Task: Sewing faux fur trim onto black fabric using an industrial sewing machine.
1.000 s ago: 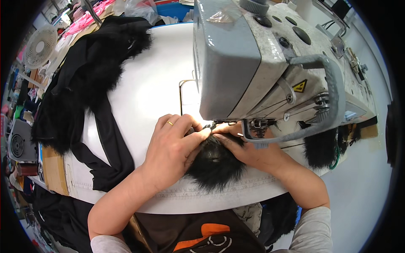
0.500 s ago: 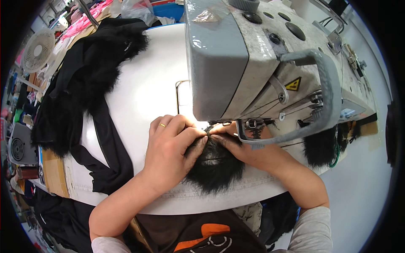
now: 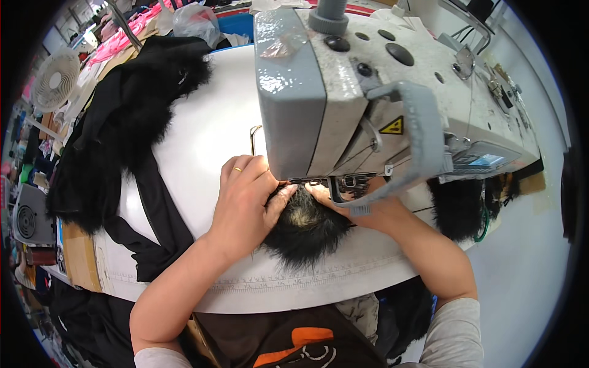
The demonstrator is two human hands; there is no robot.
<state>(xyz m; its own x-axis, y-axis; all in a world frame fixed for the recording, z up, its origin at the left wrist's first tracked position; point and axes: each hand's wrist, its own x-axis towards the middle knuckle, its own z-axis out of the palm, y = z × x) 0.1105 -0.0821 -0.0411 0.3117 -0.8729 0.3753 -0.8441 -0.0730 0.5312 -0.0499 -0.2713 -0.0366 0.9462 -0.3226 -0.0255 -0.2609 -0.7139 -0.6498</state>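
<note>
A piece of black fur (image 3: 307, 239) lies on the white sewing table under the sewing machine's head (image 3: 294, 98), its far edge close to the presser foot. A paler patch shows among its hairs. My left hand (image 3: 245, 196), with a ring on one finger, is closed on the fur's left far edge, thumb toward the middle. From the right, my right hand (image 3: 362, 208) presses its thumb on the same far edge. Its other fingers are partly hidden behind the machine's grey guard (image 3: 423, 141). The needle itself is hidden by the machine head.
A black garment with fur trim (image 3: 123, 135) spreads over the table's left side. Another black fur piece (image 3: 457, 208) hangs near the machine's right. A ruler scale (image 3: 264, 285) runs along the near table edge. A white fan (image 3: 55, 80) stands at far left.
Both hands have shifted slightly forward with the fur, and their fingertips have moved apart. The fur's pale patch shows more. The machine appears farther left as the view has shifted.
</note>
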